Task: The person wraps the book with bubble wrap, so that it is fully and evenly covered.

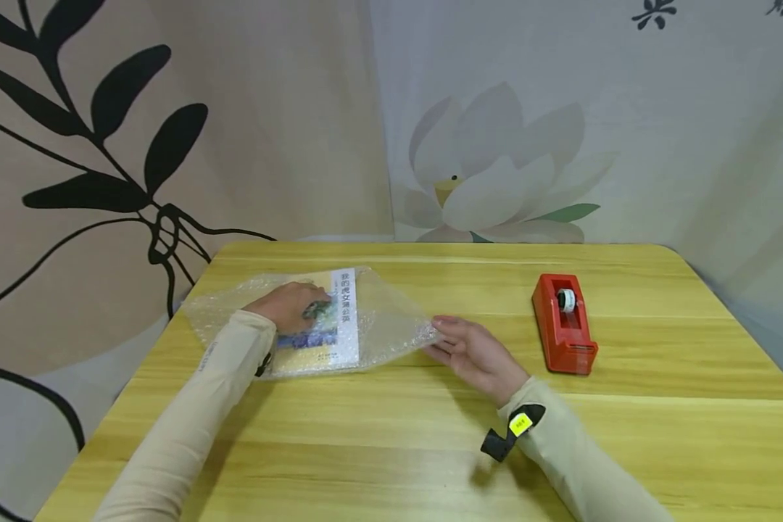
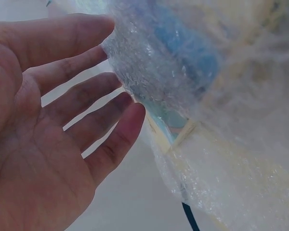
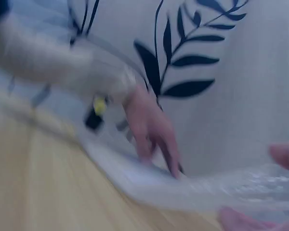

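Observation:
A book (image 1: 347, 319) with a white strip of dark characters and a colourful cover lies within a sheet of clear bubble wrap (image 1: 388, 322), left of the table's middle. My left hand (image 1: 295, 306) reaches down onto the book, its fingertips touching the cover. In the left wrist view, the fingers of the left hand (image 2: 62, 96) are spread, with fingertips right at the edge of the bubble wrap (image 2: 154, 62). My right hand (image 1: 479, 355) pinches the pointed right corner of the wrap between thumb and fingers, slightly raised from the table.
A red tape dispenser (image 1: 564, 326) with a small roll of tape stands right of my right hand. The wooden table (image 1: 378, 449) reaches back to a curtain (image 1: 287, 130) printed with dark leaves and a lotus. Black straps circle both wrists.

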The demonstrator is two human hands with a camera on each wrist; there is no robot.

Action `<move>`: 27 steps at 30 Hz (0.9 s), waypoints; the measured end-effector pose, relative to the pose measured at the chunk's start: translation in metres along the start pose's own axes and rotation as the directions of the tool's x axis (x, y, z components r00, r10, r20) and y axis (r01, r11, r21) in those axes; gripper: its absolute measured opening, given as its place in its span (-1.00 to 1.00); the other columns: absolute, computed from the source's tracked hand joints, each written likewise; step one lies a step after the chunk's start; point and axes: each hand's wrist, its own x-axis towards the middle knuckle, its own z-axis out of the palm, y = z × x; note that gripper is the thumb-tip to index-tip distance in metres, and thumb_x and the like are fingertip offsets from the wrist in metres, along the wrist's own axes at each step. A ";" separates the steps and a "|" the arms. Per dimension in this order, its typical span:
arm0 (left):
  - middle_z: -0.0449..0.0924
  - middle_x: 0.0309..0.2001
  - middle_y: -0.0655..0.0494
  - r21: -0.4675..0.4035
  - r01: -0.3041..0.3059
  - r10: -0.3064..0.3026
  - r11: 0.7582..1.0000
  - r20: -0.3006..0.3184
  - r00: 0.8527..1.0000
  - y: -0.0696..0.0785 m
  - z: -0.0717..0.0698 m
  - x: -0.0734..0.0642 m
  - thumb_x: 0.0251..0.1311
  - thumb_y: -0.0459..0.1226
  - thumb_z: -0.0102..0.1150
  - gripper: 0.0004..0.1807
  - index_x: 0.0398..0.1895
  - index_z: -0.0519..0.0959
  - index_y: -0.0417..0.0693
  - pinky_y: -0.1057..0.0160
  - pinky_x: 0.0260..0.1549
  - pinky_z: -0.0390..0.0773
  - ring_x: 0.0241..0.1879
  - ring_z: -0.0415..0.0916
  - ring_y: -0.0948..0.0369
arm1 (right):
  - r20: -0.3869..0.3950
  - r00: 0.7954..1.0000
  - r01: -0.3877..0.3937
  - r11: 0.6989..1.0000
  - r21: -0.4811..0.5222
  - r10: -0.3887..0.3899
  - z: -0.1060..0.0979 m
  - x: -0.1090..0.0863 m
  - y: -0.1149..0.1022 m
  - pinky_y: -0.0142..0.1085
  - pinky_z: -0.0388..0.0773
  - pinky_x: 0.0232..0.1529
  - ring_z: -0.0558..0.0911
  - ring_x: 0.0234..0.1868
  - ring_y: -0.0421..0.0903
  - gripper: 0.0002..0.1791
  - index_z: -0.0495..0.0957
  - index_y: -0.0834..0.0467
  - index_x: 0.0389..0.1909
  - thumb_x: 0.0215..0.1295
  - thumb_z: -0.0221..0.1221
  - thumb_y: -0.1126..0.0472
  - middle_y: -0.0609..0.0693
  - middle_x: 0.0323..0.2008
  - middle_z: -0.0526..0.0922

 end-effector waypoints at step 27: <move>0.35 0.44 -0.20 -0.047 0.023 -0.023 0.999 0.001 1.000 -0.004 -0.003 0.002 0.26 -0.32 0.28 -0.43 0.37 0.47 -0.06 -0.21 0.40 0.32 0.43 0.28 -0.21 | -0.238 0.910 0.283 0.928 -0.242 -0.339 0.110 0.051 0.066 -0.18 0.50 0.28 0.48 0.32 0.09 -0.41 0.30 0.33 0.35 0.28 0.10 0.44 0.26 0.30 0.45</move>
